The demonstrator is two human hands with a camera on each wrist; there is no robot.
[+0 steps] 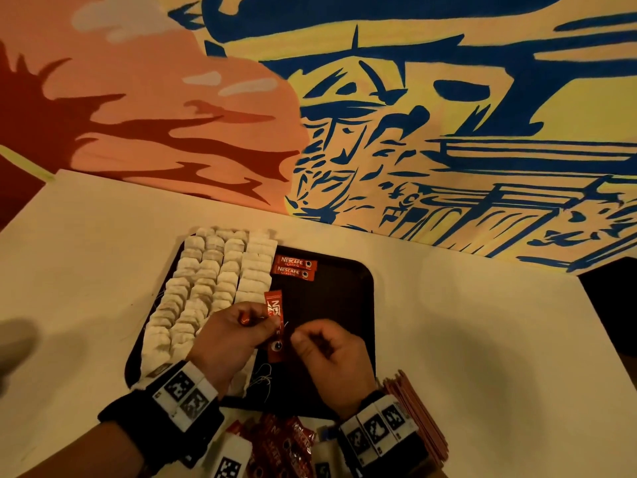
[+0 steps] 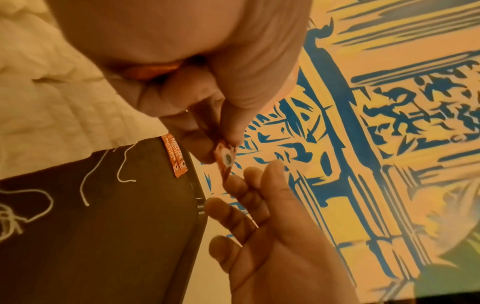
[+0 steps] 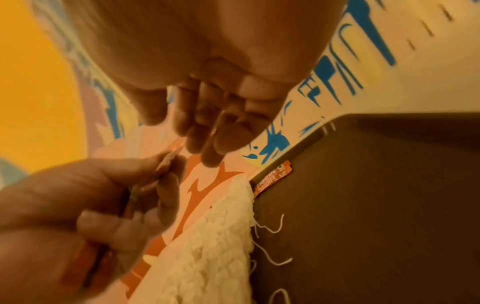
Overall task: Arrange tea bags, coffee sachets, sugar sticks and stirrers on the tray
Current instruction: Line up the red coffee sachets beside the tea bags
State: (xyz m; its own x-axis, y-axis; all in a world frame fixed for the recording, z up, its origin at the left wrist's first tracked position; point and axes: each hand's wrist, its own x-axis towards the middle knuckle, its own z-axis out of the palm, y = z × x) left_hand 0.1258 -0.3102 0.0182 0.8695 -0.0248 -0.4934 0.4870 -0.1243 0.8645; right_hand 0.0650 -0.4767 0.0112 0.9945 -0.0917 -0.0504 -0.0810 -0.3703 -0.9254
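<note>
From the head view, my left hand [image 1: 229, 334] pinches a coffee sachet [image 1: 274, 319] over the tray [image 1: 348, 288] (right half bare); tea bags [image 1: 210, 281] fill its left side. In the left wrist view, my right hand [image 2: 262, 222] hangs with fingers loosely curled, holding nothing. The right wrist view shows two sachets [image 3: 272, 179] at the tray's far edge.

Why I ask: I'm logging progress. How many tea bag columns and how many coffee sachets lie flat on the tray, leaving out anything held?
Tea bag columns: 4
Nescafe coffee sachets lying flat on the tray: 2
Total: 6
</note>
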